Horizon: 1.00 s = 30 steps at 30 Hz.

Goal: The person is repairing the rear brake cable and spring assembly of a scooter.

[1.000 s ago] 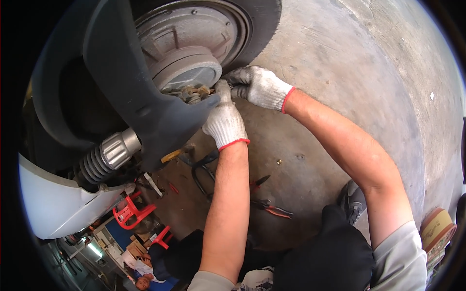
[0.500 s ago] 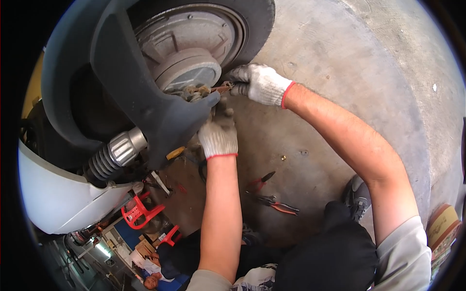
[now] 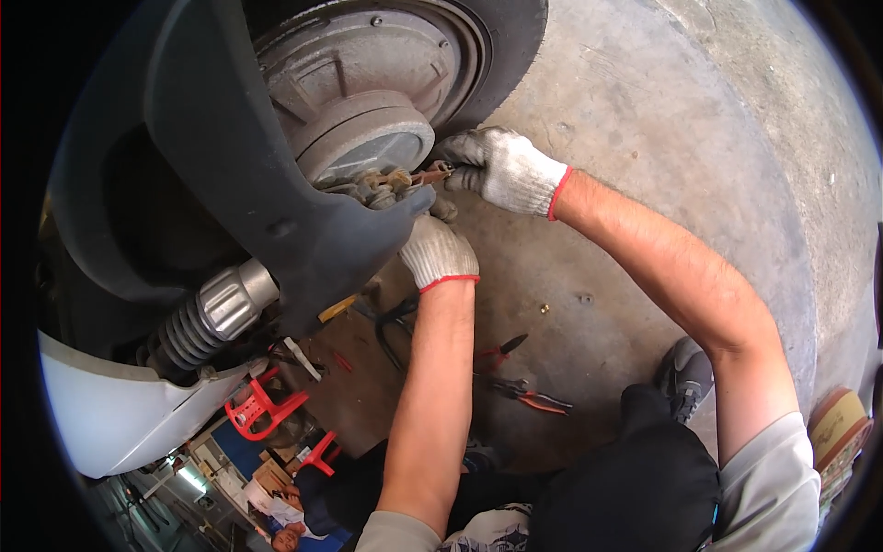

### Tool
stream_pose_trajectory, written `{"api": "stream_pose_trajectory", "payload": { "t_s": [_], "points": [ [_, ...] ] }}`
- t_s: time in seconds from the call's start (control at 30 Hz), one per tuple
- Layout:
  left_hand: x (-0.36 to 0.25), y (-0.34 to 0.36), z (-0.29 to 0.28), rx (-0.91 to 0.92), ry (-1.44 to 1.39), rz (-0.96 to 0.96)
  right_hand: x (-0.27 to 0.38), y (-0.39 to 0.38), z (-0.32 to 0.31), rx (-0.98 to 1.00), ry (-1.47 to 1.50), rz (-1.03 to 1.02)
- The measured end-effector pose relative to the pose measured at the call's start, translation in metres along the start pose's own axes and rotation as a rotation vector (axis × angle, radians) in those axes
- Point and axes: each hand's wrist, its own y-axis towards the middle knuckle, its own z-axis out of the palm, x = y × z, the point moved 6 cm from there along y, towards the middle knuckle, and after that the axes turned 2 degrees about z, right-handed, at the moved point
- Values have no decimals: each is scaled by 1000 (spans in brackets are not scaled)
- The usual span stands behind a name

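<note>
OK, L hand [image 3: 438, 248] has just slid up: 0.5 s ago it hung lower w/ fingers in plain view under the fender [image 3: 285, 216]; now it's tucked tight against the tip, most fingers hidden, so can't tell what that grip has. R hand [image 3: 510, 173] stays put, grip narrow, pinching the free end of the rusty lever [image 3: 430, 176], which sticks out past the fender tip just below the hub [image 3: 368, 147]. So 2 hands are now close in on the same spot; looks like fiddly fingertip work. Materials, quick: lever's reddish-brown, rough; hub's dull grey cast metal, round cap, raised ribs; tyre [image 3: 517, 55] matte black rubber; fender smooth dark plastic, curved to a blunt point. Gloves = white knit, red cuffs, fingers grubby. Lower L, shock absorber [image 3: 228, 299] w/ shiny fluted collar and ribbed boot. Concrete floor [image 3: 644, 184] blotchy, w/ red-handled pliers [image 3: 533, 397] and a tiny brassy bit [image 3: 544, 309].
</note>
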Motion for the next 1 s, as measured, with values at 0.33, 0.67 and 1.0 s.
{"api": "stream_pose_trajectory", "payload": {
  "t_s": [0.33, 0.67, 1.0],
  "points": [
    [-9, 3, -16, 176, -19, 7, -3, 3, 10, 101, 55, 84],
    [-39, 13, -44, 402, -275, -34, 10, -3, -17, 51, -122, -105],
    [-46, 8, -68, 103, -50, 135, 5, 6, -18, 100, -10, -40]
  ]
}}
